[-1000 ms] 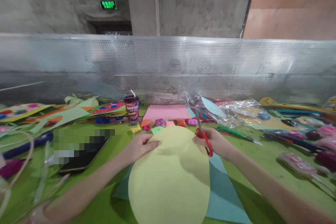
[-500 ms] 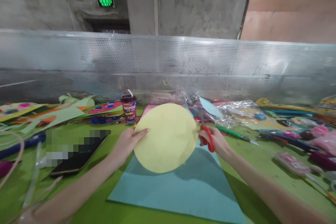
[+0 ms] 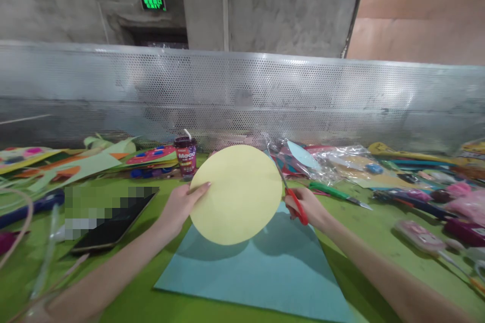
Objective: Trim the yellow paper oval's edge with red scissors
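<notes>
A round sheet of pale yellow paper (image 3: 237, 194) is held up by its left edge in my left hand (image 3: 181, 208), the thumb lying on its front face. My right hand (image 3: 308, 208) grips a pair of scissors (image 3: 297, 206) by the red handles, close to the paper's right edge. The blades point up and to the left, beside that edge; whether they touch it I cannot tell. Beneath the circle, a blue sheet (image 3: 246, 280) lies flat on the green table (image 3: 125, 290).
A black phone (image 3: 117, 229) and a purple cup with a straw (image 3: 185, 157) stand on the left side. Cut paper pieces (image 3: 91, 166) lie behind the phone. To the right are a green-handled craft knife (image 3: 337, 194), clear plastic wrapping (image 3: 341, 156) and a pink case (image 3: 422, 234).
My left hand and the yellow circle have shifted slightly left and up. The scissors have turned, their blades now leaning left, and my right hand has come away from the paper's edge.
</notes>
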Tool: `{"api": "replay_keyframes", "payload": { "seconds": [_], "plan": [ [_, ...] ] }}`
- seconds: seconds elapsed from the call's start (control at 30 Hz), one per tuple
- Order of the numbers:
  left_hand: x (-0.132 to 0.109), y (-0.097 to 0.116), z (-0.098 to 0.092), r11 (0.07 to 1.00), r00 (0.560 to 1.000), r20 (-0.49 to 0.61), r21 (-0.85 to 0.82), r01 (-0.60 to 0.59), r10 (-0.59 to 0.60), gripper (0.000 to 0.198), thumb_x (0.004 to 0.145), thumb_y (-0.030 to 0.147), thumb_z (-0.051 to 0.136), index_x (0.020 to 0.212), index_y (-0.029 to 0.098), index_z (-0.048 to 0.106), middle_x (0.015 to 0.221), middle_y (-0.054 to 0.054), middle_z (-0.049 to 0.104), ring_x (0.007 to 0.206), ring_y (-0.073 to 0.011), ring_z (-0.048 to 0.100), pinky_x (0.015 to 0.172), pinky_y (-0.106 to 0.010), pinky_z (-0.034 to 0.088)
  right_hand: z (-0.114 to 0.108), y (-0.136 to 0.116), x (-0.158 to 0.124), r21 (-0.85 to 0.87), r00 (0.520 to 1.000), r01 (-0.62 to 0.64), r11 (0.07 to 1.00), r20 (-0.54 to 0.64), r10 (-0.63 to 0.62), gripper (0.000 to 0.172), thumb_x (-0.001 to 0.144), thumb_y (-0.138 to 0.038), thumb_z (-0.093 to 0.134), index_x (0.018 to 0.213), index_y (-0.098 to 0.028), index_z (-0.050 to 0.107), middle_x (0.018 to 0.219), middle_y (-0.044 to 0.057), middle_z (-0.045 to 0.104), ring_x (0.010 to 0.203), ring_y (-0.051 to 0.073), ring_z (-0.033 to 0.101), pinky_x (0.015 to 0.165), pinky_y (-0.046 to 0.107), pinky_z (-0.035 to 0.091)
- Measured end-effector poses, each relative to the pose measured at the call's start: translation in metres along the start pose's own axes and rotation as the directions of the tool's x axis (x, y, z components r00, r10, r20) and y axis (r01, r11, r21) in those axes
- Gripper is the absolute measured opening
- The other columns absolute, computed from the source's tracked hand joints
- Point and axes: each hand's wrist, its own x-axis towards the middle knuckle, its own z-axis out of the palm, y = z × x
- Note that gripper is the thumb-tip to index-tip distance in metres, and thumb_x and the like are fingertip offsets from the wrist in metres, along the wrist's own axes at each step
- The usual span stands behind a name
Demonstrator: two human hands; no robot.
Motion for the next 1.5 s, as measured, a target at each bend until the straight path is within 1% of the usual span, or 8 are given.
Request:
{"api": "replay_keyframes", "payload": {
  "seconds": [0.3,0.53,0.7,0.87,1.13,1.37,1.5],
  "plan": [
    [0.0019,-0.0020,-0.0009,0.999,1.000,0.021,-0.039,-0.002,0.003,0.041,0.060,0.045,0.063,0.082,0.010,0.063,0.078,-0.013,0.069,0.064,-0.0256,0.065,0.053,-0.032,0.052,0.0007,0.0029,-0.0002,0.003,1.000,-0.011,1.000,0.019,0.011,0.016,0.065,-0.023,0.042,0.050,-0.017,0.041,0.040,-0.003,0.047,0.039,0.010,0.048,0.039,0.019,0.034],
    [0.0036,-0.0051,-0.0013,0.999,0.999,0.038,-0.035,-0.022,0.024,0.042,0.061,0.046,0.062,0.085,0.011,0.063,0.081,-0.013,0.069,0.067,-0.0261,0.065,0.056,-0.033,0.052,0.0008,-0.0020,-0.0018,-0.003,1.000,-0.027,1.000,0.015,0.027,0.017,0.064,-0.021,0.041,0.048,-0.017,0.038,0.039,-0.003,0.046,0.038,0.009,0.048,0.039,0.019,0.035],
    [0.0038,-0.0065,-0.0014,0.999,0.999,0.027,-0.031,-0.030,0.031,0.042,0.060,0.046,0.063,0.084,0.011,0.063,0.079,-0.013,0.069,0.066,-0.0258,0.065,0.056,-0.033,0.052,0.0014,-0.0001,-0.0006,0.012,1.000,-0.018,1.000,0.018,0.018,0.018,0.064,-0.022,0.042,0.047,-0.017,0.038,0.039,-0.003,0.046,0.038,0.009,0.047,0.040,0.019,0.036],
    [0.0051,-0.0078,-0.0026,0.999,0.998,0.038,-0.005,-0.054,0.055,0.044,0.061,0.047,0.061,0.085,0.010,0.063,0.077,-0.012,0.069,0.066,-0.0260,0.065,0.055,-0.033,0.052,0.0015,-0.0013,-0.0008,0.014,0.999,-0.047,0.999,0.012,0.047,0.018,0.064,-0.022,0.042,0.047,-0.017,0.038,0.037,-0.004,0.045,0.036,0.009,0.047,0.038,0.020,0.036],
    [0.0029,-0.0027,-0.0012,0.999,0.999,0.004,-0.014,-0.032,0.032,0.037,0.061,0.044,0.063,0.079,0.012,0.064,0.075,-0.010,0.070,0.063,-0.0241,0.065,0.053,-0.030,0.052,0.0025,-0.0012,-0.0008,0.032,0.998,-0.066,0.997,0.002,0.066,0.019,0.064,-0.025,0.043,0.046,-0.017,0.039,0.036,-0.004,0.044,0.034,0.008,0.044,0.037,0.019,0.037],
    [0.0032,-0.0030,-0.0017,0.999,0.999,-0.005,-0.026,-0.038,0.038,0.037,0.060,0.045,0.063,0.077,0.012,0.064,0.074,-0.010,0.070,0.062,-0.0233,0.065,0.051,-0.028,0.051,0.0029,-0.0026,-0.0014,0.020,0.997,-0.071,0.997,-0.010,0.071,0.022,0.064,-0.025,0.042,0.044,-0.017,0.039,0.034,-0.004,0.043,0.033,0.008,0.042,0.036,0.019,0.036],
    [0.0045,-0.0035,-0.0026,0.999,0.999,-0.024,-0.013,-0.030,0.030,0.038,0.059,0.045,0.063,0.075,0.012,0.064,0.072,-0.011,0.070,0.059,-0.0238,0.065,0.049,-0.029,0.051,0.0032,-0.0004,-0.0001,0.037,0.997,-0.073,0.997,-0.004,0.074,0.021,0.064,-0.025,0.043,0.045,-0.017,0.040,0.035,-0.005,0.043,0.032,0.007,0.041,0.037,0.019,0.037]
  ]
}}
